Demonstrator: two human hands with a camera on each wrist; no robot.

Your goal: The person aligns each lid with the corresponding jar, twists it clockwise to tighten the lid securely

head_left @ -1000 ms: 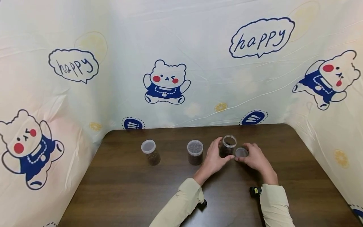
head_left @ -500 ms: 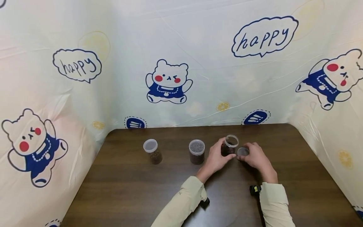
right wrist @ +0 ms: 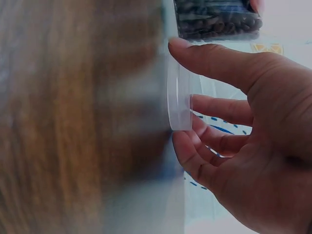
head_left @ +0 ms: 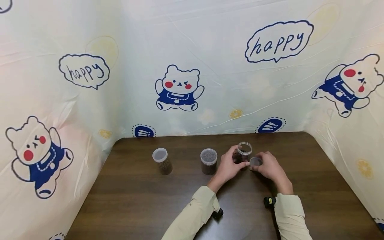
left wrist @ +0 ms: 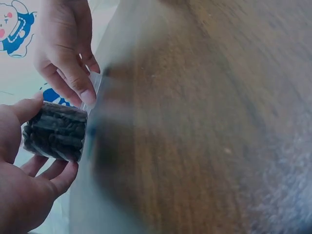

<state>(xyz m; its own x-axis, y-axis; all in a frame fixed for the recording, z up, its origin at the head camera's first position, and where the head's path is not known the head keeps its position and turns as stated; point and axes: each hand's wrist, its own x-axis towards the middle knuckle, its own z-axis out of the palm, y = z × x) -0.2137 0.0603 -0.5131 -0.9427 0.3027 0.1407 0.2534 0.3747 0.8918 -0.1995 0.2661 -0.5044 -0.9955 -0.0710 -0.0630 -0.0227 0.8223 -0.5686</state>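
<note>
Lidless jar [head_left: 244, 156] of dark pieces [left wrist: 54, 132] stood right of centre in the head view, clasped by the left hand [head_left: 229, 167], probably to steady it, while just beside it the right hand [head_left: 270, 165] gripped a translucent lid [head_left: 255, 162] by its edge, perhaps for surer control

Free tabletop [head_left: 186, 163] lies left of the middle jar [head_left: 209, 164]; left grip [head_left: 228, 167] blocks right.

Dim wrist views, blurred tabletop [right wrist: 73, 122]
</note>
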